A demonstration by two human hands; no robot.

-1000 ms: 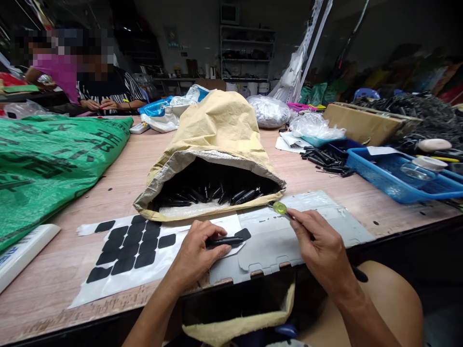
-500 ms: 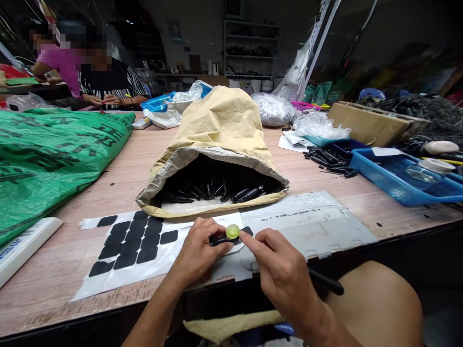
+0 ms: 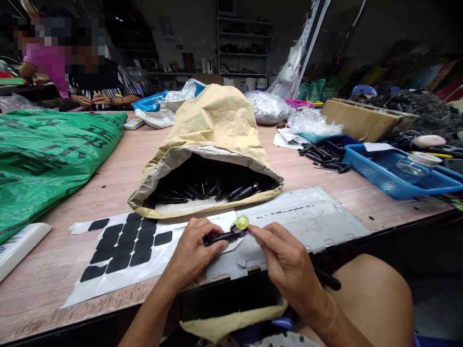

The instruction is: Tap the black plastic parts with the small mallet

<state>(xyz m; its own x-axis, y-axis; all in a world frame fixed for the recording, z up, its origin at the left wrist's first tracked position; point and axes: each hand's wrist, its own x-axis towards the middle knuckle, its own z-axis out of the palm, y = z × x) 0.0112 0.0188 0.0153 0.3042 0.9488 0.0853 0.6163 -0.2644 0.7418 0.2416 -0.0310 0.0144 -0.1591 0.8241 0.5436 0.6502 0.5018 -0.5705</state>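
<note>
My left hand [image 3: 197, 248] pinches a slim black pen-like tube [image 3: 222, 237] just in front of the paper bag. My right hand [image 3: 284, 258] is closed, its index finger at a small yellow-green round piece [image 3: 242, 222] by the tube's far end. A black handle [image 3: 327, 278] sticks out behind the right hand; whether it joins the yellow-green piece is hidden. To the left lies a white backing sheet [image 3: 77, 291] with several black rounded-square stickers [image 3: 125, 246]. A grey board [image 3: 304, 221] lies under and beyond the hands. The open brown paper bag [image 3: 217, 115] holds many similar black tubes [image 3: 202, 190].
At left are a green printed sack [image 3: 54, 159] and a white box [image 3: 21, 248]. On the right stand a blue basket [image 3: 390, 180], a pile of black parts [image 3: 321, 156] and a cardboard box [image 3: 365, 118]. Two people sit at the far left, one in striped sleeves [image 3: 125, 82].
The yellow-green piece has lifted slightly from the tube and tilted. The black patch seen beside the tube's end no longer shows there. The view has shifted a little to the right.
</note>
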